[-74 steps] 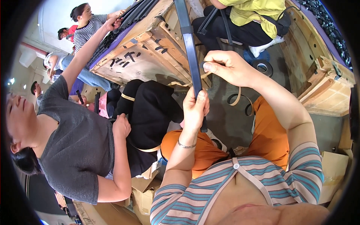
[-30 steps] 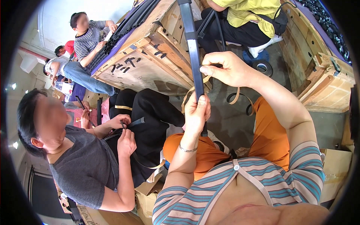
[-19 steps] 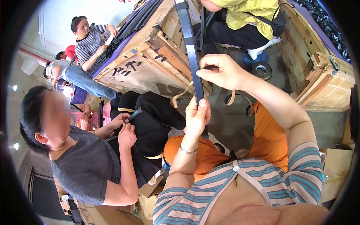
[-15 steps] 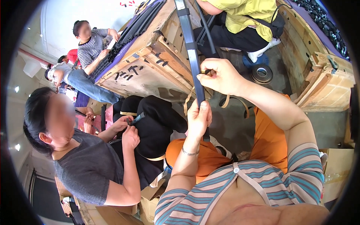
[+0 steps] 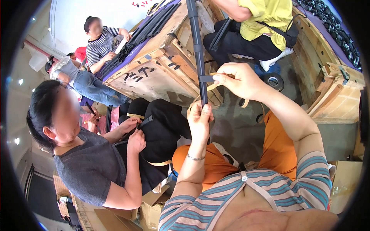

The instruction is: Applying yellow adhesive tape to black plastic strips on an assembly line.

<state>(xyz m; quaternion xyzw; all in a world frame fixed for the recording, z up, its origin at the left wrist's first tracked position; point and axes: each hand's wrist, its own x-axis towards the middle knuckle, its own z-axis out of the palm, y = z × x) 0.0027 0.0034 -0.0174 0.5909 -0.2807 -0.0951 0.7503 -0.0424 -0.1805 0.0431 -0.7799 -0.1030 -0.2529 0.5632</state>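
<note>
Nearest the body, the left hand is closed round the lower part of a long dark bar, which stands tilted between the knees. Just above, the right hand pinches the outer end of a short dark strip; the inner end meets the bar. A tan ribbon hangs near those fingers. The strip juts sideways, so its wrapping appears unfinished. Farther up, two dark bands sit flat and look complete. The bar appears straight and smooth. Beyond, a tape roll lies on the floor.

wht wall, gry flr, ceil. lts
</note>
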